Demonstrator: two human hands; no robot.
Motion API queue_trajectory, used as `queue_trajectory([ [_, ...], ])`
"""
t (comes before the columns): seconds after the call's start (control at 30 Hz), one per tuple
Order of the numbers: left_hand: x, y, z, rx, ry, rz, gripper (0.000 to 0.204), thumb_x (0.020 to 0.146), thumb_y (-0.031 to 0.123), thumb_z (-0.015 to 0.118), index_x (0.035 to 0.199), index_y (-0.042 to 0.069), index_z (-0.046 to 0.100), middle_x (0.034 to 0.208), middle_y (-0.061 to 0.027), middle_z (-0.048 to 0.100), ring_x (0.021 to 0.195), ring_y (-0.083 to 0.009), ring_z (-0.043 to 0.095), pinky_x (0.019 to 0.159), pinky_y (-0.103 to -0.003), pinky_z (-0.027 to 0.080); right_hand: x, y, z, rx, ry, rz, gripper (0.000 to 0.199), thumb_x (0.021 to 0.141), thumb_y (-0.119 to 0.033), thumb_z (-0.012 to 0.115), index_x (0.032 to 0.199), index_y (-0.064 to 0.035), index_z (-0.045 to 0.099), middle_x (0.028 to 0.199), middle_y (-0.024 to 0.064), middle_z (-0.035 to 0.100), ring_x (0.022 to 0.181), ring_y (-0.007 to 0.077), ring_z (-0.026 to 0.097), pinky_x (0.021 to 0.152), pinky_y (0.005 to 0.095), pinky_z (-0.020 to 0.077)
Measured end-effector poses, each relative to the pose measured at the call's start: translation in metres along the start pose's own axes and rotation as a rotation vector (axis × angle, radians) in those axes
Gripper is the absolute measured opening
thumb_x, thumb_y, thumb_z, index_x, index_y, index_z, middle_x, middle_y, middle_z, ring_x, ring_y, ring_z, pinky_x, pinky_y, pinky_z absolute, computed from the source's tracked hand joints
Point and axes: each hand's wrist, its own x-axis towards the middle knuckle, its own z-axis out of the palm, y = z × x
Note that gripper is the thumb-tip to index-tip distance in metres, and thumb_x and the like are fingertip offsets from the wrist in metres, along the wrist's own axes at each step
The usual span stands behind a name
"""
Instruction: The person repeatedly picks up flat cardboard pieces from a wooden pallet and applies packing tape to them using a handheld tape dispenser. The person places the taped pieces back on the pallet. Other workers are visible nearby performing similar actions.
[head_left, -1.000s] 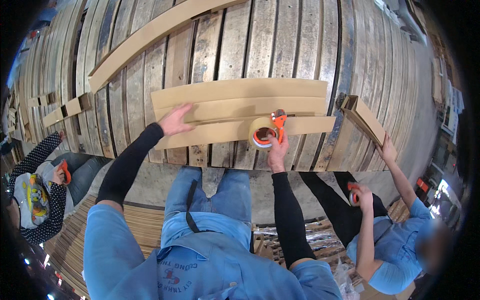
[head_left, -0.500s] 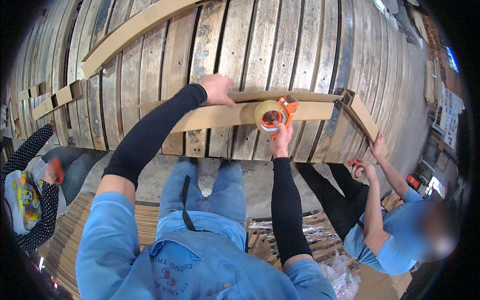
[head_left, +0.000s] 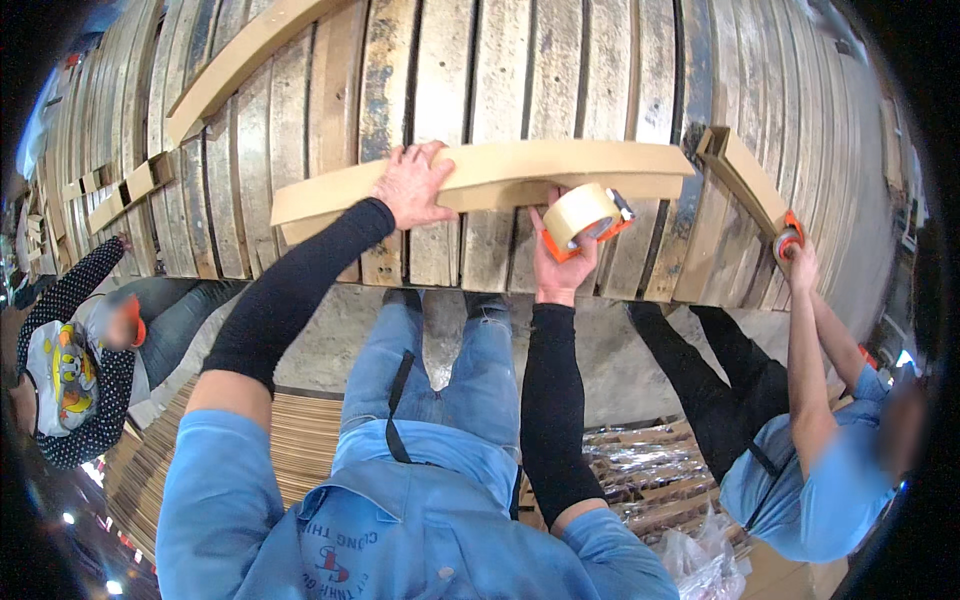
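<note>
A long folded cardboard strip lies crosswise on the slatted wooden table in front of me. My left hand grips across it left of its middle, fingers over the far side and thumb toward the near edge. My right hand is palm up at the near side of the strip, holding an orange tape dispenser with a wide roll of tape. Its fingertips reach the strip's near side, partly hidden behind the roll.
Another long cardboard strip lies at the far left, with short pieces nearer. On the right, a co-worker's hand holds a tape dispenser by a cardboard piece. Another person sits left. Stacked cardboard lies behind me.
The strip's far flap has folded over toward me. My left hand has come down onto the strip. My right hand has turned palm up with the dispenser. The right co-worker's dispenser has moved to their cardboard.
</note>
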Motion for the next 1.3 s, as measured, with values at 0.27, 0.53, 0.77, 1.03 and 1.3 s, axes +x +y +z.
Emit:
queue_trajectory([
  [0.27,-0.015,0.032,0.033,0.135,0.29,0.036,0.041,0.08,0.045,0.072,0.105,0.012,0.066,0.143,-0.0256,0.041,0.129,-0.0431,0.04,0.108,-0.057,0.032,-0.017,-0.033,0.008,-0.371,-0.004,-0.051,0.054,0.081,-0.002,0.057,0.135,-0.0006,0.053,0.125,0.0087,0.065,0.118,0.0258,0.062,0.105,0.0399,0.0469],
  [0.53,-0.001,0.046,0.028,0.095,0.306,0.022,0.032,0.083,0.043,0.073,0.101,0.016,0.068,0.142,-0.0216,0.043,0.122,-0.039,0.044,0.098,-0.053,0.037,-0.047,-0.017,0.042,-1.041,0.058,-0.187,0.059,0.079,0.005,0.065,0.136,0.0058,0.05,0.131,0.0136,0.057,0.12,0.0218,0.057,0.105,0.0354,0.0447],
  [0.77,0.008,0.031,0.027,-0.032,0.467,-0.293,0.025,0.081,0.039,0.074,0.097,0.02,0.071,0.139,-0.0183,0.044,0.12,-0.0376,0.046,0.095,-0.053,0.039,-0.055,-0.04,0.127,-1.745,-0.4,-0.53,0.062,0.078,-0.005,0.075,0.136,-0.0018,0.054,0.136,0.0218,0.051,0.124,0.0346,0.056,0.107,0.0416,0.045],
  [1.03,0.01,0.029,0.04,-0.053,0.581,-0.284,0.019,0.08,0.035,0.074,0.094,0.023,0.071,0.14,-0.0173,0.044,0.119,-0.0369,0.045,0.095,-0.054,0.038,0.009,0.019,0.21,-1.931,-0.792,-0.941,0.026,0.08,-0.013,0.072,0.105,-0.0063,0.076,0.111,0.0171,0.067,0.1,0.0368,0.068,0.092,0.0406,0.0552],
  [1.3,0.013,0.027,0.048,-0.095,0.618,-0.283,0.021,0.078,0.036,0.076,0.094,0.025,0.072,0.142,-0.0148,0.042,0.122,-0.0346,0.043,0.094,-0.052,0.038,0.053,0.043,0.239,-2.58,-0.99,-0.439,0.026,0.079,-0.022,0.072,0.102,-0.0103,0.079,0.082,0.0182,0.073,0.082,0.0372,0.072,0.074,0.0441,0.0586],
])
